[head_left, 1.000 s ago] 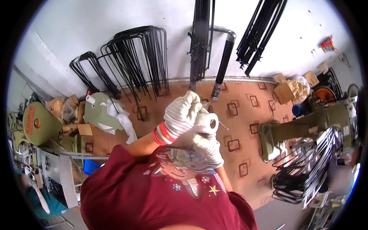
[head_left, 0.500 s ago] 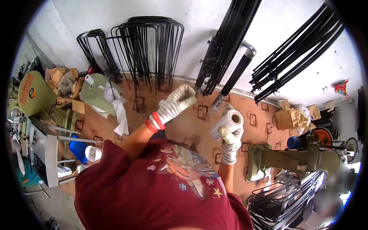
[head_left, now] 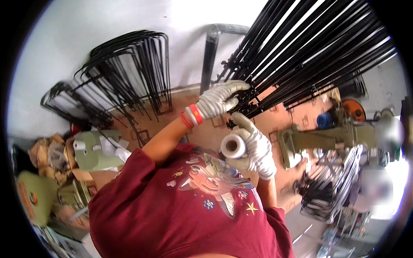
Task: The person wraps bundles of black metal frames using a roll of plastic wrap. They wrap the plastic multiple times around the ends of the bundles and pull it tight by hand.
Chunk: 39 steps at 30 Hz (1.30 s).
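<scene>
Both my hands wear white knitted gloves. My left hand (head_left: pixel 218 101) is closed about the near ends of a bundle of long black metal tubes (head_left: pixel 275 77), its fingertips at the dark fittings there. My right hand (head_left: pixel 258 152) grips a roll of clear stretch film (head_left: pixel 233 147), the roll's hollow core facing me. One finger of that hand reaches forward beside the tube ends, and whether it touches them I cannot tell. No film strand between roll and tubes can be made out.
Bent black tube frames (head_left: pixel 129 60) lean on the wall at left, with a film-wrapped tube piece (head_left: pixel 209 60) nearer the bundle. Green machines (head_left: pixel 331 139) stand at right, black frames (head_left: pixel 333 185) below them. At left are a green machine cover (head_left: pixel 92 150) and cardboard scraps (head_left: pixel 47 155).
My view has turned right. The left hand, earlier a pinch away from the tubes, is now on their near ends. The tube bundle is closer, and the right hand has brought the roll beneath it.
</scene>
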Each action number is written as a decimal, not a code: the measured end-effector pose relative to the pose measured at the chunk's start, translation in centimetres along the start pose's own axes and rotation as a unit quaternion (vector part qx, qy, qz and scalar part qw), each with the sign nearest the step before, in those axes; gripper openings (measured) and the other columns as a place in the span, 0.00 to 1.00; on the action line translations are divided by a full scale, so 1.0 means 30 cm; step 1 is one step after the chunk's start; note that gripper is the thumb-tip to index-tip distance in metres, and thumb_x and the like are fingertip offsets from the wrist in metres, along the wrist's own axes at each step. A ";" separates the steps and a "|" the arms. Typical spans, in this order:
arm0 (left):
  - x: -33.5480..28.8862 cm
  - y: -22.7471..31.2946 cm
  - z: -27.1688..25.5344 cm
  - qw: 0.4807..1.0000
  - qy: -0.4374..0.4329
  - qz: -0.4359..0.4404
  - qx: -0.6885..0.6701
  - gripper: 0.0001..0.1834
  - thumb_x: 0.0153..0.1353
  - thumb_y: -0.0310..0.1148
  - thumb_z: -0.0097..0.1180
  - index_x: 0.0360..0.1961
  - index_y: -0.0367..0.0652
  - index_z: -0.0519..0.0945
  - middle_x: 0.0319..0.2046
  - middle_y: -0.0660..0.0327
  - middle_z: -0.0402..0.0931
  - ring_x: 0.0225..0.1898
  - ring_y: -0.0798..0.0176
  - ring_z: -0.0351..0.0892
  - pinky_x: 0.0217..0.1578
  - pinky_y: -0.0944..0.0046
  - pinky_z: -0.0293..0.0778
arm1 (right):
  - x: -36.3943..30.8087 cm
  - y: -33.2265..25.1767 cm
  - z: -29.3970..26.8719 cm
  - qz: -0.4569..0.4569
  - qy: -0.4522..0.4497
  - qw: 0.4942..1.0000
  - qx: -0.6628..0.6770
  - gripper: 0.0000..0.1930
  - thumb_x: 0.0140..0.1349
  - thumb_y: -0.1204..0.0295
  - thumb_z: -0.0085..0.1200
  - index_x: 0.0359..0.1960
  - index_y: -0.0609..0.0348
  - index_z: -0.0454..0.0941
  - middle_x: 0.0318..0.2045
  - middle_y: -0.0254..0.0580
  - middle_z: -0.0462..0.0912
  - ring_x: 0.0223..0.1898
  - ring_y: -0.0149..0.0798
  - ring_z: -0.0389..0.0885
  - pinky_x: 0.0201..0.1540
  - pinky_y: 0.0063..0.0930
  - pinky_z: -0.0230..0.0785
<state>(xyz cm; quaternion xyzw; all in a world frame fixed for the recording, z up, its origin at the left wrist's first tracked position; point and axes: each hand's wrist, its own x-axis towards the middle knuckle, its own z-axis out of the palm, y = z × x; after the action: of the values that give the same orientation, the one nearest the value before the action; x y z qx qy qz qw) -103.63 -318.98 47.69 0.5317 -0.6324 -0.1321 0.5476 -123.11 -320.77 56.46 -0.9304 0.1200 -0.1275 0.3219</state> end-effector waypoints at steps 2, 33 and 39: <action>0.038 -0.020 0.004 0.999 -0.033 -0.014 0.000 0.27 0.51 0.24 0.49 0.55 0.52 0.67 0.48 0.53 0.69 0.51 0.52 0.68 0.55 0.60 0.62 | 0.055 -0.018 0.037 0.077 0.059 0.995 0.029 0.24 0.31 0.65 0.66 0.36 0.53 0.76 0.53 0.50 0.70 0.48 0.48 0.74 0.47 0.33 0.68; 0.152 -0.138 0.138 0.999 0.038 0.019 0.022 0.19 0.53 0.26 0.52 0.47 0.51 0.67 0.35 0.51 0.71 0.31 0.48 0.76 0.30 0.55 0.72 | 0.006 0.014 -0.005 0.362 -0.163 0.848 -0.350 0.34 0.40 0.66 0.53 0.43 0.91 0.62 0.15 0.47 0.76 0.16 0.39 0.78 0.16 0.28 0.66; 0.100 -0.168 0.090 0.996 -0.001 0.075 0.054 0.26 0.53 0.25 0.50 0.54 0.54 0.65 0.35 0.53 0.70 0.32 0.51 0.74 0.32 0.57 0.71 | -0.003 -0.028 0.031 0.303 -0.173 0.816 -0.461 0.21 0.34 0.63 0.56 0.25 0.73 0.74 0.17 0.51 0.75 0.18 0.43 0.77 0.16 0.31 0.66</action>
<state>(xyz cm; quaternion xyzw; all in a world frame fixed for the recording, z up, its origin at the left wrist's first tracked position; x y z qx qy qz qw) -102.72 -324.58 44.59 0.5112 -0.6776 -0.0571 0.5256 -122.78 -319.58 56.26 -0.8934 0.3828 0.2094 -0.1068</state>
